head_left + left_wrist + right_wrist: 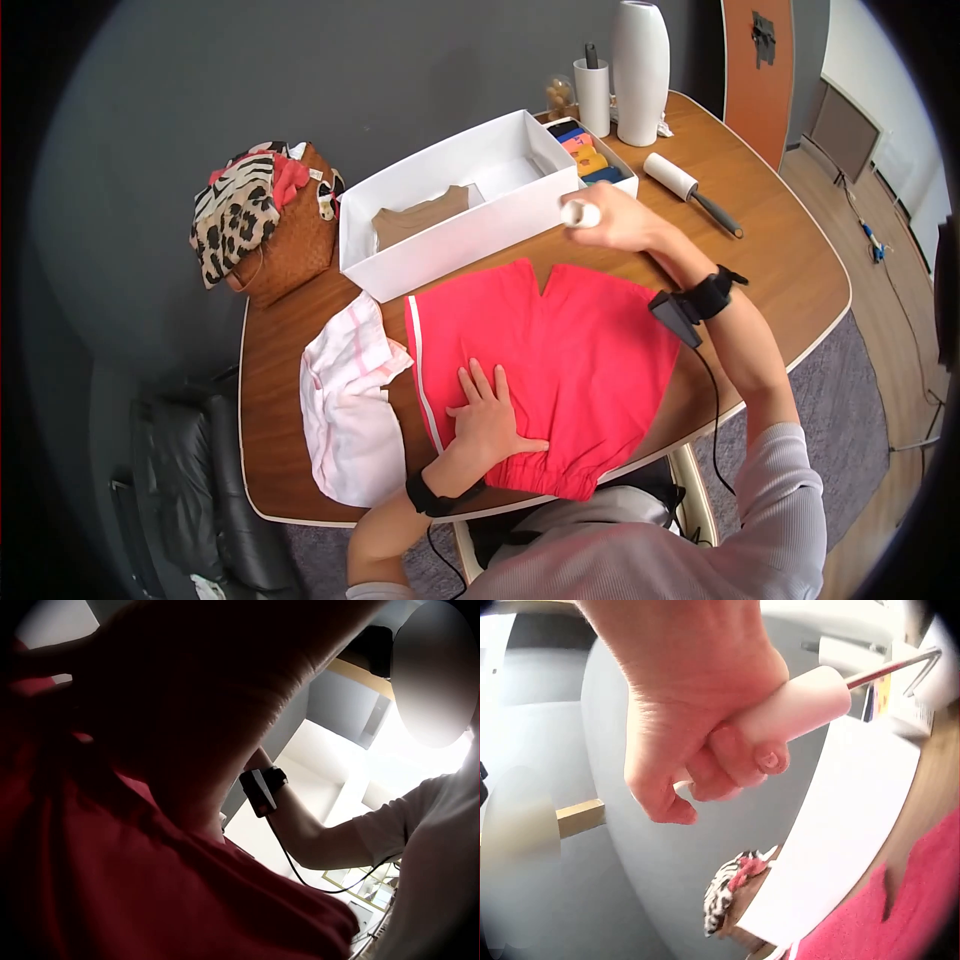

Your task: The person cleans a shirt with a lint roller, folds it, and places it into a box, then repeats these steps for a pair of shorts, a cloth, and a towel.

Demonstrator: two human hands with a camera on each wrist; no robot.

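Red shorts [560,350] with a white side stripe lie spread on the table, their gathered waistband at the near edge. My left hand [485,425] rests flat on them near the waistband, fingers spread; the left wrist view shows it dark above the red cloth. Raised over the far part of the shorts, my right hand [625,220] grips a lint roller by its white handle [810,701]. A bent metal rod [889,669] runs out of that handle in the right wrist view. From the head, only the white round end of the lint roller shows past the fingers.
A white box [470,230] behind the shorts holds a tan garment. A small tray [625,187] of folded colored cloths, a second lint roller [690,190] and a white vase [640,75] stand to its right. Left are a white-pink cloth [350,430] and a woven basket [290,265] with patterned clothes.
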